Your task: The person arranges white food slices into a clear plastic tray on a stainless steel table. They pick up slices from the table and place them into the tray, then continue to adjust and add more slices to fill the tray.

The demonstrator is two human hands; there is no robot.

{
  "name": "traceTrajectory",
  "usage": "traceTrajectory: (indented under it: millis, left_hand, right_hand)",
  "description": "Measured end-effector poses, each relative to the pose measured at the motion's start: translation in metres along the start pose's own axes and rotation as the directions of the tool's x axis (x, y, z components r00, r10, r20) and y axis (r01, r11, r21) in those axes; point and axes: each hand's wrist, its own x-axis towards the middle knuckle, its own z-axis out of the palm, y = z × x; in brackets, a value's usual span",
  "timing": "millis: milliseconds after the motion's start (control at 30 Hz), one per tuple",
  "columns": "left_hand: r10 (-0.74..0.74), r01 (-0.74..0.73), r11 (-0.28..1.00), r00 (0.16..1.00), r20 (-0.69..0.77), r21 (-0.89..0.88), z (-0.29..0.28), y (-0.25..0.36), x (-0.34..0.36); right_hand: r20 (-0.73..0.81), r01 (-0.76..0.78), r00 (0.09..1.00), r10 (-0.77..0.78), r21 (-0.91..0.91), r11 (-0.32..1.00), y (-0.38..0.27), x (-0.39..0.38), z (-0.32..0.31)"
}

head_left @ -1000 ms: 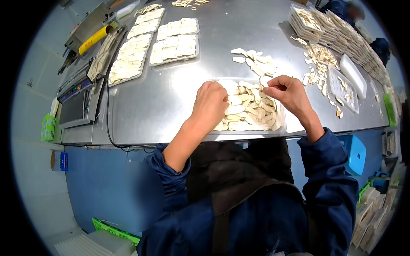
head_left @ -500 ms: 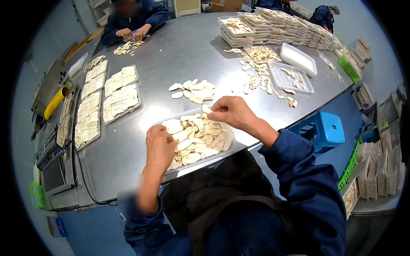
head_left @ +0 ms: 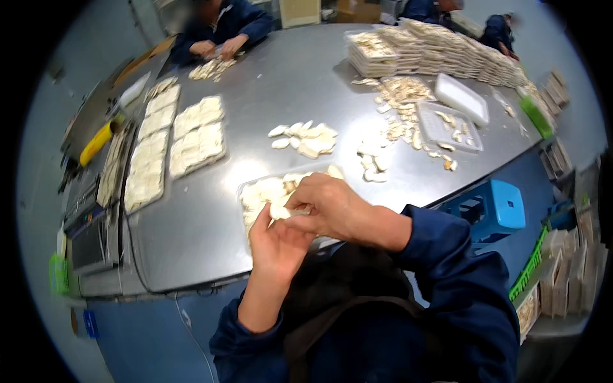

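My left hand (head_left: 279, 249), palm turned up, and my right hand (head_left: 332, 207) meet above the near side of a clear plastic tray (head_left: 240, 191). Between their fingertips is a pale mushroom slice (head_left: 279, 211), pinched by both; whether more than one piece is held there is hard to see. Heaped mushroom slices (head_left: 262, 189) fill the tray, partly hidden by my hands. Just beyond the tray lies a loose pile of larger slices (head_left: 305, 138), and a smaller pile (head_left: 371, 163) sits to its right.
Filled trays (head_left: 198, 147) stand at left near a scale (head_left: 96, 236). Stacked trays (head_left: 434, 54) line the far right, before a tray of scattered pieces (head_left: 450, 127) and an upturned white tray (head_left: 461, 99). A blue stool (head_left: 491, 210) stands right; a co-worker (head_left: 223, 32) sorts slices opposite.
My right hand has come from the tray's far edge toward me, meeting my left, which has turned palm up. The view has shifted slightly; the smaller pile at right is now visible.
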Motion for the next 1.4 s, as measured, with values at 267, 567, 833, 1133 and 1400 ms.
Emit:
traceTrajectory:
  millis: [267,567,833,1133,1400]
  left_hand:
    - [0.020,0.010,0.962,0.994,0.105,-0.273,-0.056,0.021,-0.018]
    - [0.064,-0.069,0.959,0.998,-0.029,-0.273,-0.073,0.027,-0.023]
    - [0.094,-0.115,0.980,0.986,-0.135,-0.162,-0.065,0.027,-0.039]
    - [0.012,-0.020,0.996,0.995,-0.095,-0.086,-0.069,0.016,-0.038]
    - [-0.042,0.040,0.999,0.996,-0.072,-0.024,-0.066,0.009,-0.038]
  right_hand:
    - [-0.482,-0.171,0.857,0.182,0.067,0.983,0.129,0.038,-0.208]
    - [0.119,-0.219,0.966,0.229,-0.094,0.971,0.041,0.028,-0.015]
    - [0.251,-0.103,0.952,0.175,-0.274,0.956,0.041,0.023,0.045]
    - [0.253,-0.250,0.924,0.285,-0.162,0.955,0.052,0.028,0.047]
    - [0.334,-0.435,0.841,0.425,-0.048,0.899,0.046,0.037,0.041]
